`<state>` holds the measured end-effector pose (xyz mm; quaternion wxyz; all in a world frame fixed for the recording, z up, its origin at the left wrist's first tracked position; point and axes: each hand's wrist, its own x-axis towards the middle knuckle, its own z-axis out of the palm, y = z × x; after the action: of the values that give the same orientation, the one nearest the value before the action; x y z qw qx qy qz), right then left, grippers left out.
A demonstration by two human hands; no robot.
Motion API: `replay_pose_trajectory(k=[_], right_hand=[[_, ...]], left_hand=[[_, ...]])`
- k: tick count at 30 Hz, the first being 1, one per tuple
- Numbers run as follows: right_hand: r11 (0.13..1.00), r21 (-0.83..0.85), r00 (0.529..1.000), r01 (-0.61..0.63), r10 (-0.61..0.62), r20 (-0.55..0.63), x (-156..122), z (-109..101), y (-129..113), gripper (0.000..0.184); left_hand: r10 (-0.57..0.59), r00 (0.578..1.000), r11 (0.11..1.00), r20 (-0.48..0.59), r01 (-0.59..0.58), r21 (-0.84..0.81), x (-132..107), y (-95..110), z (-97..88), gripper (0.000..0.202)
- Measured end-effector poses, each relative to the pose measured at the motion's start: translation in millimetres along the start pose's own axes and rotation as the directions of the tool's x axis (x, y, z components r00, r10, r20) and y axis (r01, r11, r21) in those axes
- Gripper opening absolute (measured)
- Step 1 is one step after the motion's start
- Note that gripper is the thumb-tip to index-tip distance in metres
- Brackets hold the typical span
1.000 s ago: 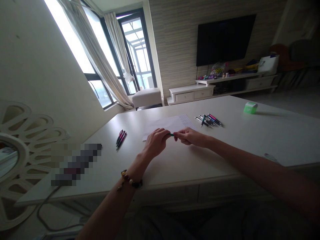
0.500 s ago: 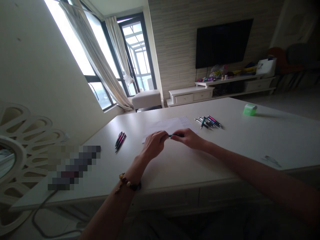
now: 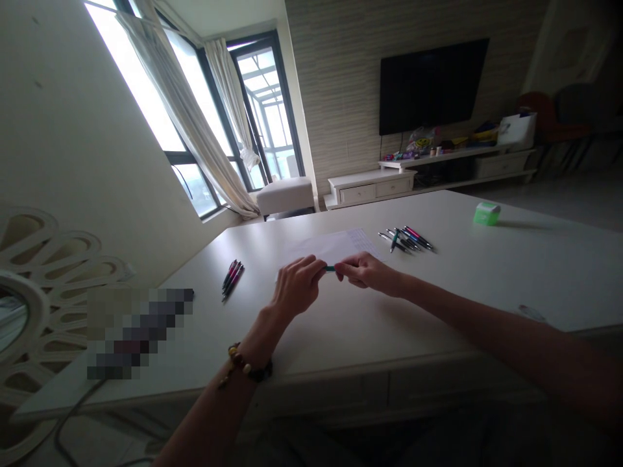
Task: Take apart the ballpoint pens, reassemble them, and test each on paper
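A green pen (image 3: 329, 268) lies level between my two hands above the near edge of a white paper sheet (image 3: 324, 244). My left hand (image 3: 298, 283) is closed around its left end, with a beaded bracelet on that wrist. Fingers of my right hand (image 3: 368, 272) pinch the pen's right end. Only a short green stretch shows between the hands; the rest is hidden. To the right of the paper is a loose group of pens (image 3: 407, 239), one teal pen lying across others. Left of my left hand, several dark and pink pens (image 3: 233, 279) lie side by side.
A green-and-white box (image 3: 487, 214) stands at the table's far right. On the left side of the white table (image 3: 341, 334) is a blurred-out dark object (image 3: 141, 334) with a cable hanging over the edge. A small clear item (image 3: 533, 314) lies near the right front edge.
My right hand's fingers have shifted on the pen, their tips now pinching it closer to its middle. The dark part seen under them earlier is now covered. My left hand keeps its hold.
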<state>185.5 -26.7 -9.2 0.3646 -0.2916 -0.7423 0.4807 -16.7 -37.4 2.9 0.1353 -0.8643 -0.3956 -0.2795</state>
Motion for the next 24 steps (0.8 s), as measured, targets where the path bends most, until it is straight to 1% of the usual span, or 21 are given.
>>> replay_pose_trajectory(k=[1,3,4,5,6,8,10,12,13,14,16,18,22,24], right_hand=[[0.989,-0.137,0.997,0.059,-0.065,-0.042,-1,1,-1,0.034],[0.905,-0.396,0.975,0.157,-0.207,-0.087,-3,1,-3,0.027],[0.857,-0.482,0.962,0.183,-0.256,-0.090,-3,1,-3,0.025],[0.827,-0.528,0.956,0.193,-0.281,-0.090,-4,0,-3,0.025],[0.821,-0.539,0.956,0.189,-0.280,-0.091,-4,-2,-4,0.026],[0.851,-0.499,0.964,0.161,-0.244,-0.104,-3,-6,-4,0.033],[0.897,-0.430,0.979,0.101,-0.167,-0.119,-1,-9,-4,0.043],[0.937,-0.347,0.990,0.032,-0.078,-0.121,0,-10,-4,0.052],[0.953,-0.304,0.992,0.006,-0.044,-0.118,0,-10,-3,0.054],[0.964,-0.266,0.993,-0.007,-0.025,-0.118,1,-10,-2,0.053],[0.975,-0.220,0.989,0.004,-0.036,-0.141,2,-10,-1,0.045],[0.981,-0.196,0.987,0.010,-0.041,-0.155,3,-10,1,0.045],[0.991,-0.120,0.996,-0.061,0.053,-0.069,2,-11,1,0.050],[0.994,-0.069,0.996,-0.081,0.078,-0.043,2,-11,0,0.047]], left_hand=[[-0.025,0.999,0.999,0.039,0.026,-0.020,0,0,0.2,0.025],[-0.073,0.990,0.994,0.120,0.082,-0.071,0,-1,1.0,0.027],[-0.090,0.985,0.990,0.145,0.104,-0.092,0,-1,1.4,0.028],[-0.102,0.983,0.987,0.154,0.119,-0.106,1,-2,1.7,0.028],[-0.111,0.983,0.985,0.147,0.129,-0.114,2,-2,1.8,0.027],[-0.124,0.987,0.983,0.106,0.137,-0.119,3,-2,1.6,0.025],[-0.124,0.990,0.984,0.073,0.133,-0.123,5,-3,1.3,0.022],[-0.111,0.992,0.984,0.064,0.119,-0.133,6,-3,1.4,0.019],[-0.103,0.992,0.984,0.066,0.112,-0.139,7,-4,1.7,0.018],[-0.098,0.993,0.984,0.069,0.107,-0.143,7,-4,2.0,0.018],[-0.097,0.993,0.983,0.073,0.107,-0.148,7,-5,2.8,0.017],[-0.103,0.992,0.982,0.071,0.112,-0.154,7,-6,3.4,0.017],[-0.108,0.992,0.979,0.057,0.116,-0.168,7,-6,3.7,0.017],[-0.098,0.994,0.979,0.058,0.107,-0.173,6,-6,3.9,0.017]])
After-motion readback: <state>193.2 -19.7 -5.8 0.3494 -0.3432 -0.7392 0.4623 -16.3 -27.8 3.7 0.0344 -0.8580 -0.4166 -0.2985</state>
